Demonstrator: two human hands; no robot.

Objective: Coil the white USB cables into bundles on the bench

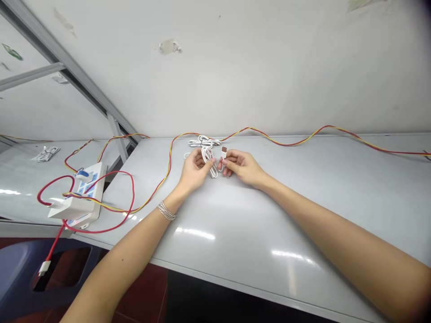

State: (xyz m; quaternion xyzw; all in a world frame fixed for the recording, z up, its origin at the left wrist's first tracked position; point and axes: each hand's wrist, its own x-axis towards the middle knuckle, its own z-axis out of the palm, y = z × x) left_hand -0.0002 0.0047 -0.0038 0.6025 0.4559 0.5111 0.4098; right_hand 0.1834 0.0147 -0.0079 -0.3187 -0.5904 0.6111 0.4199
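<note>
My left hand [195, 168] is closed round a looped bundle of white charging cable [209, 161], thumb across its front. Close beside it, my right hand [243, 167] pinches the cable's white USB plug [224, 153] between thumb and fingers, its metal end pointing up. Both hands are just above the grey tabletop [242, 215]. Behind my left hand, against the wall, lies another coiled white cable [204, 142] bound with a dark tie. My left wrist wears a silver chain bracelet [166, 210].
A white power strip [97, 179] with plugs and a white charger [72, 207] sits at left. A red cable [133, 188] loops from it; its plug [44, 268] hangs over the edge. A red-and-yellow wire [279, 143] runs along the wall. A blue chair [20, 278] stands below left.
</note>
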